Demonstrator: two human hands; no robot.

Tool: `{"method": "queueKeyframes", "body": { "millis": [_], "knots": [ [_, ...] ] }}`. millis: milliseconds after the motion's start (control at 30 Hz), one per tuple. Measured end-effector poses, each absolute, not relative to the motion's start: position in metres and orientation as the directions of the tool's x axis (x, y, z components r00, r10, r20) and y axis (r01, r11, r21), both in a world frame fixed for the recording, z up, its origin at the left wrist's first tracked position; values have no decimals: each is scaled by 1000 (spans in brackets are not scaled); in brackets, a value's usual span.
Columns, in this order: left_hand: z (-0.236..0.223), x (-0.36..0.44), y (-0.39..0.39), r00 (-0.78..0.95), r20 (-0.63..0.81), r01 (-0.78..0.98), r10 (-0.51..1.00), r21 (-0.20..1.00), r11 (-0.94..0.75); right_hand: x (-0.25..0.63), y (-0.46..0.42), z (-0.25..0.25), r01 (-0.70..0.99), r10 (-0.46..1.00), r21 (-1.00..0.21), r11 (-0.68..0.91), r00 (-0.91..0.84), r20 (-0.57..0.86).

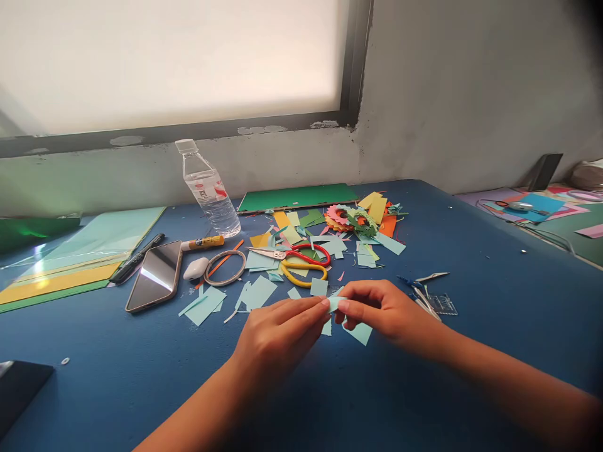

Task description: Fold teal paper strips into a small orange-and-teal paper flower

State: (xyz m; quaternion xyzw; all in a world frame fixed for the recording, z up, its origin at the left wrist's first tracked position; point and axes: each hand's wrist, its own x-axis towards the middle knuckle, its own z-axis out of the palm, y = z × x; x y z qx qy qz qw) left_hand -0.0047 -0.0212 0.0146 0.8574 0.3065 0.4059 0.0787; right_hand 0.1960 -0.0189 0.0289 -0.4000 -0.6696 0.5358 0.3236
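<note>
A small pale-blue paper piece (335,304) is hanging directly between the two hands, apparently just above the blue surface (330,402). The left hand (276,329) is pinching its left end in the fingertips; the right hand (377,307) is gripping its right end between thumb and forefinger. Neither is lying nearer, since both are touching it. Its visible part is running side to side between the fingertips, but the fingers are covering its ends and hiding its true long axis. Red-and-yellow-handled scissors (288,255) are lying beyond the hands, toward the left.
</note>
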Motion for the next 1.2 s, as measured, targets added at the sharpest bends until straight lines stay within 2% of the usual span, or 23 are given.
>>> {"method": "queueKeyframes", "body": {
  "millis": [67, 133, 167, 233, 333, 433, 533, 600, 700, 833, 1000, 1133, 1200],
  "knots": [
    [16, -2, -22, 410, 508, 476, 757, 589, -653, 196, -19, 27, 201, 890, -973, 114, -455, 11],
    [20, 0, -23, 333, 243, 447, 911, 810, -379, 196, -19, 26, 249, 891, -955, 163, -453, 34],
    [22, 2, -23, 315, 107, 409, 943, 881, -237, 196, -19, 26, 281, 888, -940, 196, -457, 49],
    [26, 4, -22, 318, -68, 311, 946, 950, -36, 196, -19, 26, 340, 879, -903, 263, -470, 79],
    [30, 6, -19, 330, -188, 213, 925, 970, 121, 196, -19, 24, 388, 866, -862, 325, -489, 107],
    [30, 7, -17, 334, -242, 191, 911, 964, 186, 196, -18, 22, 407, 869, -848, 341, -479, 120],
    [28, 7, -16, 309, -245, 226, 919, 958, 179, 196, -17, 19, 390, 913, -882, 263, -397, 96],
    [26, 6, -17, 286, -208, 266, 936, 955, 131, 195, -17, 18, 309, 935, -940, 147, -355, 29],
    [24, 6, -20, 260, -94, 305, 961, 952, 11, 194, -19, 16, 143, 920, -990, -2, -388, -58],
    [23, 8, -23, 271, -17, 304, 962, 950, -68, 191, -19, 16, 75, 915, -996, -46, -396, -73],
    [24, 9, -18, 335, -158, 230, 929, 970, 82, 192, -15, 19, 70, 906, -997, -37, -420, -63],
    [20, 8, -16, 321, -226, 204, 920, 965, 166, 193, -13, 19, 174, 909, -985, -17, -408, -88],
    [17, 8, -16, 347, -240, 257, 906, 954, 155, 194, -12, 17, 237, 899, -971, -28, -419, -129]
  ]
}}
